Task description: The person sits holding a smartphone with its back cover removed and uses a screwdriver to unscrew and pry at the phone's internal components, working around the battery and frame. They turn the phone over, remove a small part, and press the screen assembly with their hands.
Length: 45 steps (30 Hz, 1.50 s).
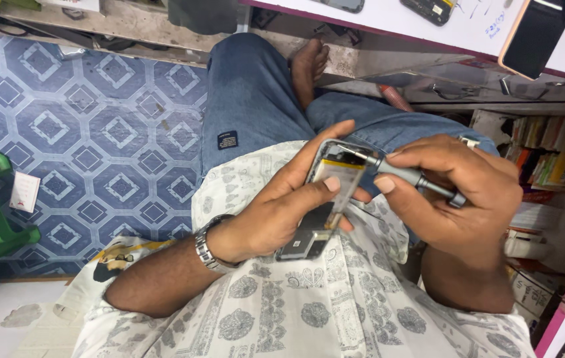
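Left hand (282,205) clenched round opened phone (325,199); right hand (458,192) grips screwdriver (408,174), tip on phone.

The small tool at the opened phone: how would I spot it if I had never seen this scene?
Look above the person's patterned white shirt, where both hands meet. The left hand grips an opened phone; the right hand pinches a slim grey metal screwdriver, its tip at the phone's upper edge. It is the only thin rod-shaped thing there.
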Each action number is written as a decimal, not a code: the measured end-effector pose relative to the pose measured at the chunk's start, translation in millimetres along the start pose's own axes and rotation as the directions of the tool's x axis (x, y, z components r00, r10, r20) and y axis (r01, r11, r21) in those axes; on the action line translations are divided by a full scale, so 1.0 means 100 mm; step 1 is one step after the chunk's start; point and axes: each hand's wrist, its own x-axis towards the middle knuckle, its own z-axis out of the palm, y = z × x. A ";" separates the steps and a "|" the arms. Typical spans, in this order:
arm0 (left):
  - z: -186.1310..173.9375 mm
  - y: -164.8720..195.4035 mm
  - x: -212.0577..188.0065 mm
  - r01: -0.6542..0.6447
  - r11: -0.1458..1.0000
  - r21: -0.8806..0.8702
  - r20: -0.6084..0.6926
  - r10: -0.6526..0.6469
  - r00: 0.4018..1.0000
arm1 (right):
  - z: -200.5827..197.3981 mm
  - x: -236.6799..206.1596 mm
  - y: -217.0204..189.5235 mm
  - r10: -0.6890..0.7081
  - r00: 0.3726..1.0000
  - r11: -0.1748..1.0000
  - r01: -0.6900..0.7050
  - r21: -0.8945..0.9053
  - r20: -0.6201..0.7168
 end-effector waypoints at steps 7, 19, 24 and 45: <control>0.04 0.05 -0.03 0.019 0.999 -0.045 0.045 -0.017 0.999 | 0.08 -0.15 0.26 -0.041 0.999 0.990 0.044 0.131 -0.025; 0.01 0.01 0.02 0.104 0.994 -0.043 0.037 -0.103 0.994 | 0.24 -0.13 0.75 0.229 0.971 0.698 -0.215 0.683 0.071; 0.01 0.01 0.01 0.186 0.979 -0.089 0.045 -0.182 0.982 | 0.23 -0.12 0.91 0.322 0.912 0.431 -0.379 0.819 0.253; -0.01 0.00 0.13 -0.250 0.880 0.403 -0.049 0.294 0.955 | 0.14 -0.13 0.87 0.288 0.912 0.225 -0.362 0.904 0.293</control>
